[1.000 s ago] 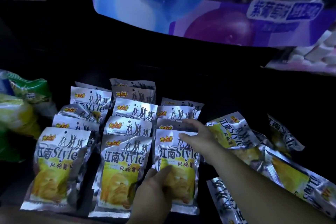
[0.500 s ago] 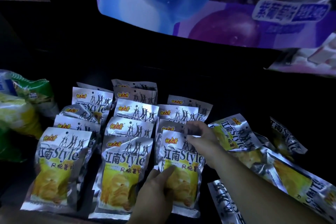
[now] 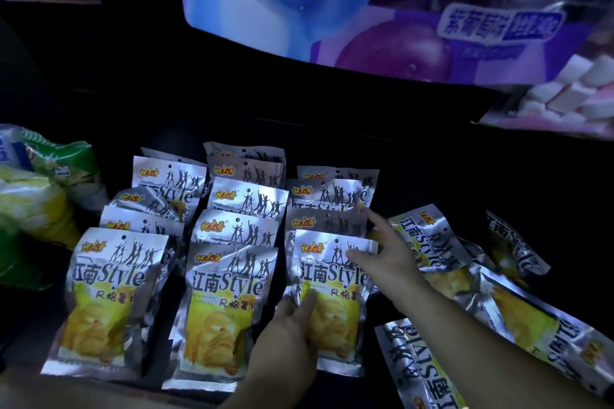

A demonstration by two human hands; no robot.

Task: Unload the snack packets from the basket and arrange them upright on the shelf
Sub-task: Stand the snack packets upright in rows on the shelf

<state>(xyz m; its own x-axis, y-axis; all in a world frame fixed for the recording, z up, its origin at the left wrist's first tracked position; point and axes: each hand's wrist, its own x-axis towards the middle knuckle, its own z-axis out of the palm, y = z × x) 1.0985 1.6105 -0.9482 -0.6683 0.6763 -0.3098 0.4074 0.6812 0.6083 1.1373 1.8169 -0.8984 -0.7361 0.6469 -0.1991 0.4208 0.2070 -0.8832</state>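
My left hand (image 3: 285, 339) holds the front pack (image 3: 332, 285) of the row I am working on. My thumb lies across its yellow face. My other fingers are hidden behind it, so I think they wrap round the back. The pack stands up on the shelf (image 3: 432, 176), tipped back a little.

My right hand (image 3: 388, 259) has changed. A moment ago its fingers were curled over the top of the pack just behind the front pack. Now they are straight and spread apart, and they hold nothing. My thumb touches the front pack near its top. My pointing finger reaches to the packs behind it (image 3: 329, 196). Those still stand up with no pinch on them, so I think this row is nearly tidy.

To the left of the front pack are two more rows (image 3: 226, 295), all standing. A green bag (image 3: 43, 196) sits far to the left of the front pack.

To the right of the front pack, flat packs (image 3: 428, 242) lie on their sides in a pile. They still need standing up, so the job is not done. My free right hand is just beside them, so I guess one of those comes next.

High above the front pack is a big purple bag (image 3: 365, 26). I cannot see the basket.
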